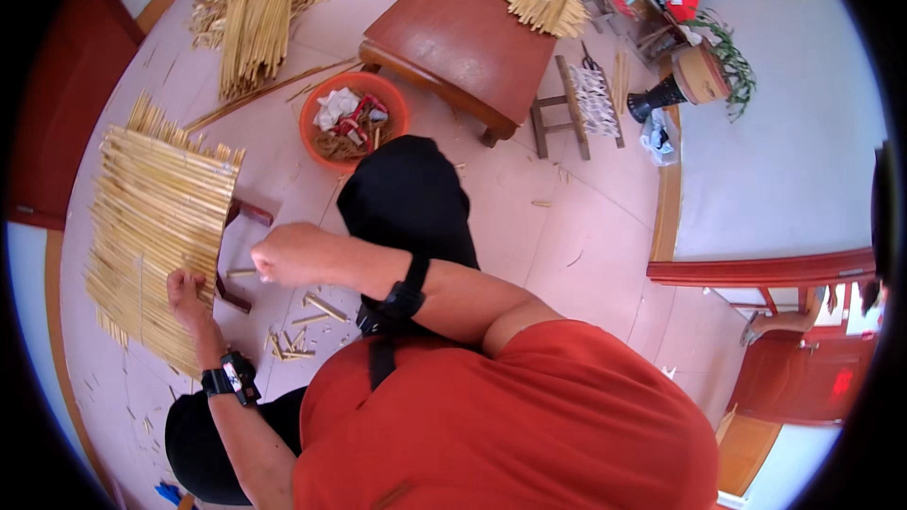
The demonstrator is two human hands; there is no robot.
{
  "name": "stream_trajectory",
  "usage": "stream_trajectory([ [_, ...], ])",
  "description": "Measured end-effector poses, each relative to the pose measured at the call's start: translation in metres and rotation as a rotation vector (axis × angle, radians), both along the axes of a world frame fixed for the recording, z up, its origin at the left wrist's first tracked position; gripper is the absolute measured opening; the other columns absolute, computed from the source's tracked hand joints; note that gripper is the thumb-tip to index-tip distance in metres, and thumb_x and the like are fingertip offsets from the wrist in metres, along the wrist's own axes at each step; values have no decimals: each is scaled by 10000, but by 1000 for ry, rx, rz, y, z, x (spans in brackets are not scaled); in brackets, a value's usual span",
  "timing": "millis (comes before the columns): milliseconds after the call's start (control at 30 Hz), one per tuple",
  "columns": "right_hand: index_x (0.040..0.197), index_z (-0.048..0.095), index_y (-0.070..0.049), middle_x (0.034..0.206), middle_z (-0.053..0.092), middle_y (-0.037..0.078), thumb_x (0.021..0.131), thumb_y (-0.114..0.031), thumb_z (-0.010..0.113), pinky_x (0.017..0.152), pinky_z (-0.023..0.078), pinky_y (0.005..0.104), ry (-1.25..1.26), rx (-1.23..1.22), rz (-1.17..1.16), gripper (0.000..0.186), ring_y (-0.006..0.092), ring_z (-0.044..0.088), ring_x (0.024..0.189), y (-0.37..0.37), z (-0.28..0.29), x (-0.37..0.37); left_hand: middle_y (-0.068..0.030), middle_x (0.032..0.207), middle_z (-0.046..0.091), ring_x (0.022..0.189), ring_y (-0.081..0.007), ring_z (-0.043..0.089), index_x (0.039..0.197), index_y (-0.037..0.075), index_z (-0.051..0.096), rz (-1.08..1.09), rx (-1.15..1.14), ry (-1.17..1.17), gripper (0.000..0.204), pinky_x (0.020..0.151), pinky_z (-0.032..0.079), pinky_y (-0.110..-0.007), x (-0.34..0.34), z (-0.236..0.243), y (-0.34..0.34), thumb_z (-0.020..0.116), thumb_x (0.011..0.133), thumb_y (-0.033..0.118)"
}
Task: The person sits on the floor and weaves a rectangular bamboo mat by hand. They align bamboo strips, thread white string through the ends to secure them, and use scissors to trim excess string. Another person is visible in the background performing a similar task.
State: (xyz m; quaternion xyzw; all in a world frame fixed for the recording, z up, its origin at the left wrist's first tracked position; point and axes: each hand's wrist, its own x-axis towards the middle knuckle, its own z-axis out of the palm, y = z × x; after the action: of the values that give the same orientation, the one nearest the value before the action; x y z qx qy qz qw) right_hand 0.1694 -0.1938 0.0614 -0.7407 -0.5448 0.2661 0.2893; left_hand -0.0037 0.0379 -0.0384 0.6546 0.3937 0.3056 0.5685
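Observation:
A mat of pale yellow straight stalks (151,208), bound in rows, lies at my left on a low wooden support. My left hand (189,293) rests at the mat's right part, its fingers bent and pinched on something too small to make out. My right hand (282,255) is closed in the air just right of the mat; what it holds, if anything, is too small to name. Short cut pieces of stalk (326,307) lie on the floor below it.
An orange basin of scraps (319,140) stands ahead, near a brown low table (444,47) bearing stalks. Bundles (253,28) lie back left; a wooden stool (557,113) and plant (732,66) stand right. Another person's bare limb (794,319) shows in the doorway.

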Motion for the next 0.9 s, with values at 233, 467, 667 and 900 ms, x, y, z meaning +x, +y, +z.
stream_trajectory([
  [233, 791, 675, -36, 776, 663, 170, 705, -198, 643, 642, 509, 455, -110, -70, 112, 186, 352, 646, 753, 8, -9, -28, -31, 752, 554, 716, -116, 536, 900, 41, 548, -28, 11, -7, 45, 707, 433, -249, 6, -3, 5, 506, 888, 32],
  [467, 749, 668, -45, 746, 654, 166, 699, -184, 616, 616, 499, 455, -170, -17, 120, 156, 355, 635, 712, 3, -9, -31, -48, 778, 603, 742, -134, 559, 879, 19, 577, -166, 224, 163, 101, 724, 447, -262, 1, 15, 30, 513, 902, 95],
  [667, 810, 653, -106, 757, 649, 132, 783, -224, 545, 658, 478, 457, -31, 458, -118, 162, 330, 625, 727, -29, 9, -1, -93, 836, 648, 788, -148, 592, 1049, -41, 600, -500, 250, 434, 323, 754, 469, -262, 25, 34, 78, 591, 846, 209],
  [900, 830, 625, -60, 782, 634, 148, 813, -170, 556, 658, 471, 431, -158, 278, -293, 130, 339, 614, 756, -93, 25, 12, -234, 1301, 492, 1160, -365, 503, 1283, -15, 473, -154, 824, 250, 569, 966, 392, -386, 176, 101, 71, 630, 805, 253],
])
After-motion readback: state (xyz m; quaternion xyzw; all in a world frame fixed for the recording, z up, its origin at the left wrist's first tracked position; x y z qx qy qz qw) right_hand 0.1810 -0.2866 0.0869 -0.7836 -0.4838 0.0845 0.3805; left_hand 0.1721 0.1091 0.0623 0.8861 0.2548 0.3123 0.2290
